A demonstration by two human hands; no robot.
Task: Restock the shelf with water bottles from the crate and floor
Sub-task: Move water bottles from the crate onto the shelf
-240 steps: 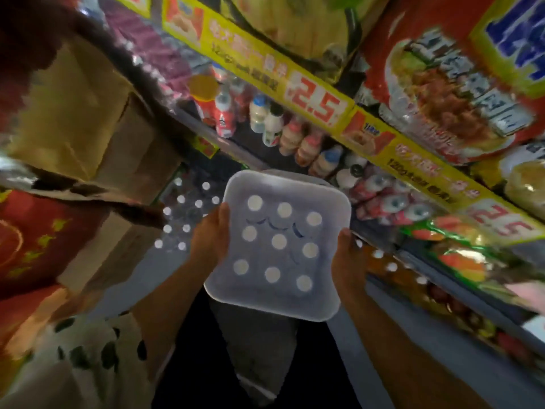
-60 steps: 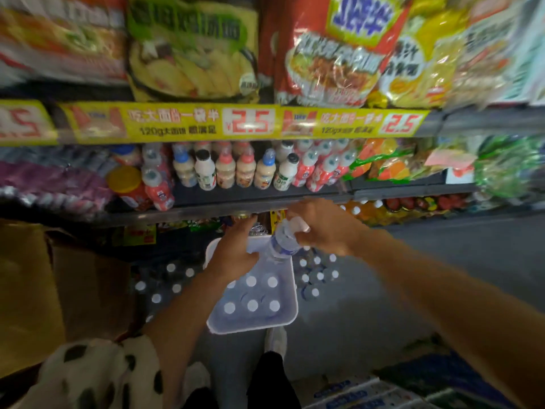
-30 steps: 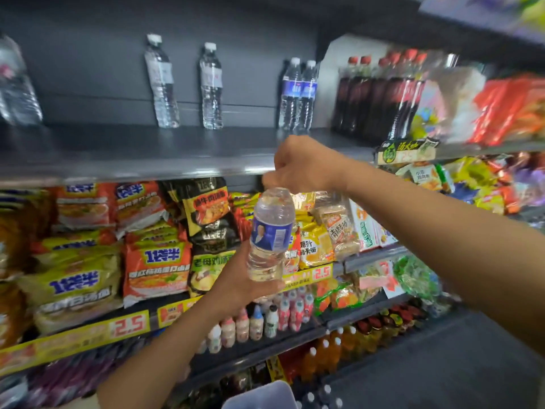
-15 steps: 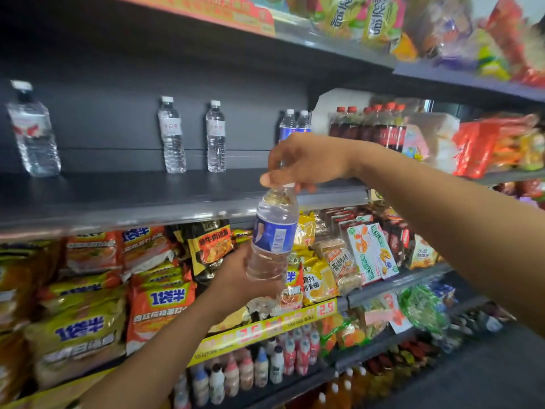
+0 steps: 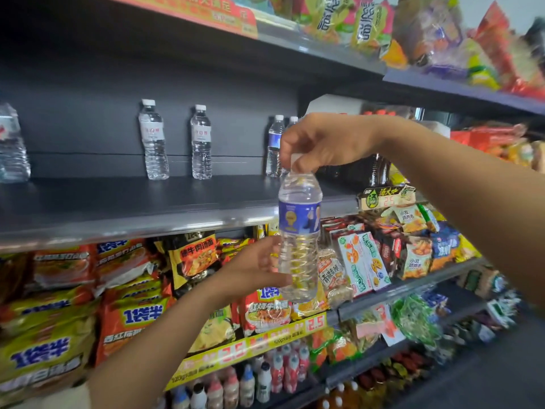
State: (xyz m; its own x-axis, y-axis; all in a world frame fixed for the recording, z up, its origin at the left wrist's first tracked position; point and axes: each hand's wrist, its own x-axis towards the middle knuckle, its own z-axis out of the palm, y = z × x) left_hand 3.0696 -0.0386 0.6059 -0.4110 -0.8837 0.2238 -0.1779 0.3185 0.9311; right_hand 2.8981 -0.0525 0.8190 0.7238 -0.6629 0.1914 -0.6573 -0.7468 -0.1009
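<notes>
Bottle [image 5: 299,231] hangs upright, cap pinched by right-hand fingers [image 5: 298,165], left hand [image 5: 253,270] steadying.

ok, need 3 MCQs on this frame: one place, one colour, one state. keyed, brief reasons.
1. Where is the held water bottle?
A. standing on the dark shelf
B. in front of the dark shelf's edge, in the air
C. on the floor

2. What colour is its label?
A. blue
B. red
C. green

3. How is the right hand engaged?
A. hanging free
B. flat on the shelf
C. fingers pinch the cap

Key: 1 B, its base hangs in front of the noodle packs while the left hand grips it low; 2 A, the band is blue; 3 C, fingers curl round the white cap.
</notes>
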